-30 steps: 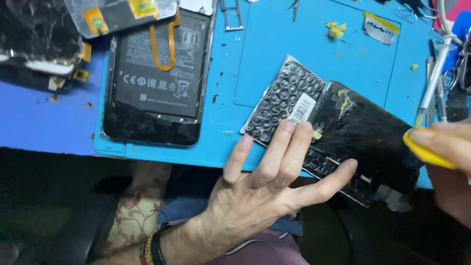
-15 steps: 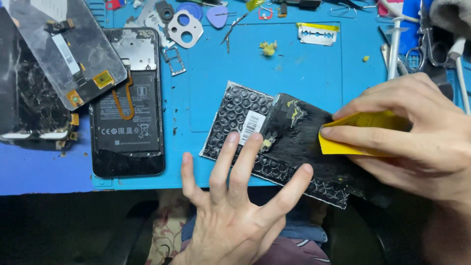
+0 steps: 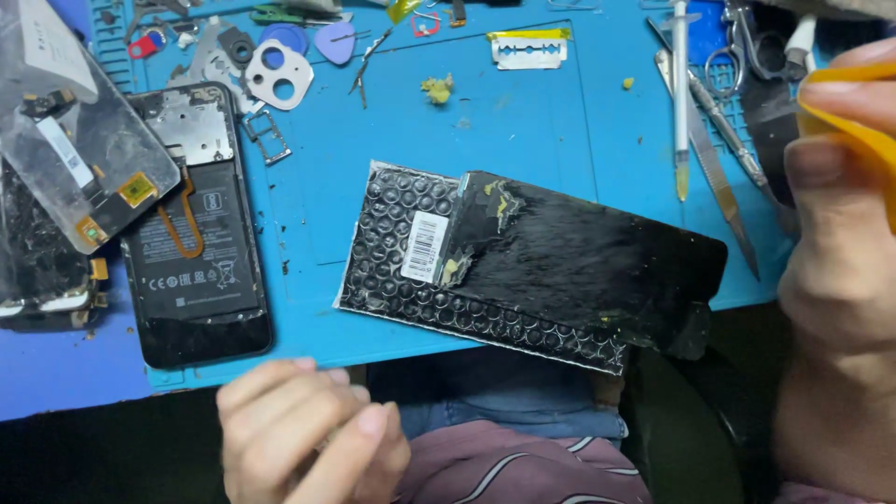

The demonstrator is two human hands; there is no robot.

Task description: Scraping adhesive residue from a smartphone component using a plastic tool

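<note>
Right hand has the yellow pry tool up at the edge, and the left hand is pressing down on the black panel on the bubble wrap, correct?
Not quite. In the head view the left hand is off the black panel, curled below the mat's edge. The right hand does hold the yellow pry tool.

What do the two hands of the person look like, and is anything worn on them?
Both hands are bare: no gloves and no rings can be seen. The left hand shows short, plain, unpainted nails, and no sleeve is visible near it; its wrist is out of the picture. The right hand also has a short plain nail on the thumb, and its forearm below appears uncovered, with no watch or band in view.
</note>
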